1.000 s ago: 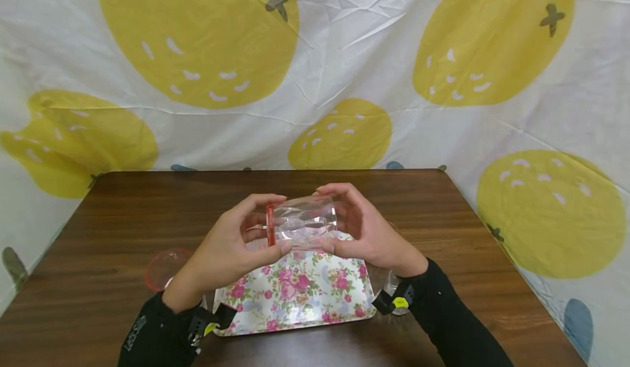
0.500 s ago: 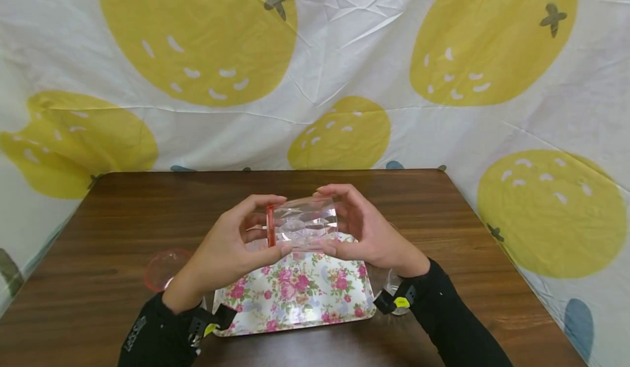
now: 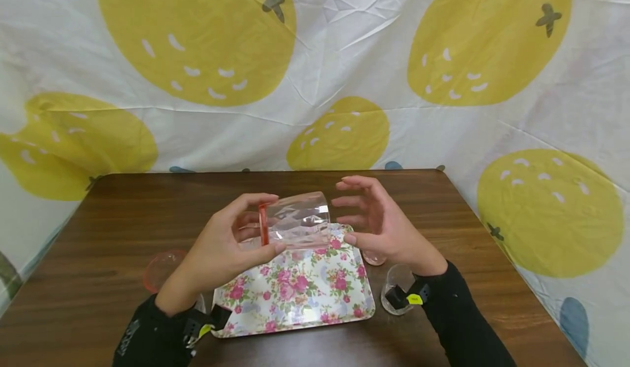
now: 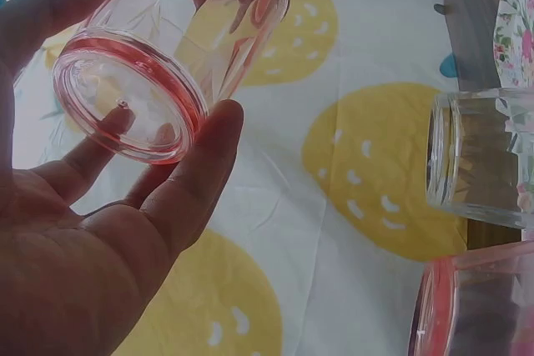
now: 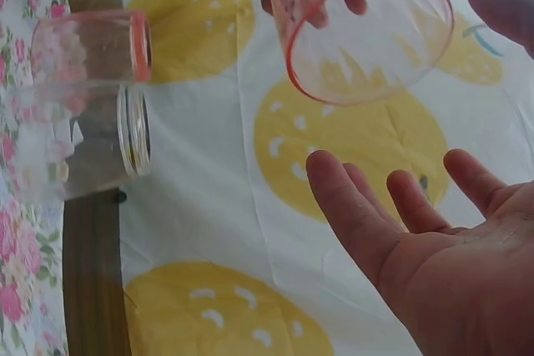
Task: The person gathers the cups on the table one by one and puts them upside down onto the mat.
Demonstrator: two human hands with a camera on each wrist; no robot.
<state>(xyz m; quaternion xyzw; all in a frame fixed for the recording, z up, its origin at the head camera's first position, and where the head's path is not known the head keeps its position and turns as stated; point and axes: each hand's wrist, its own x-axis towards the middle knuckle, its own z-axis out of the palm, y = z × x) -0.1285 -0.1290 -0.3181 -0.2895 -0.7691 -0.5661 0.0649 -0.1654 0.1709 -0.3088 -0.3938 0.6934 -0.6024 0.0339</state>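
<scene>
My left hand (image 3: 219,257) grips a pink-tinted glass tumbler (image 3: 297,222) by its thick base end, thumb in front and fingers behind. The tumbler lies sideways in the air above a floral tray (image 3: 295,315), its mouth pointing right. In the left wrist view its reddish base (image 4: 125,97) sits between thumb and fingers. My right hand (image 3: 391,230) is just off the mouth, fingers spread and holding nothing. The right wrist view shows a gap between those fingers and the tumbler's pink rim (image 5: 371,93).
Left of the tray stands another pink glass (image 3: 159,271), partly behind my left forearm. To the right are a clear glass (image 3: 397,279), partly behind my right wrist camera, and a smaller-looking pink glass (image 3: 374,258). A patterned cloth (image 3: 221,137) hangs behind the brown table (image 3: 467,301).
My right hand has let go of the tumbler and moved right, its fingers opening. The left hand has shifted slightly left with the tumbler. The clear glass at right shows more.
</scene>
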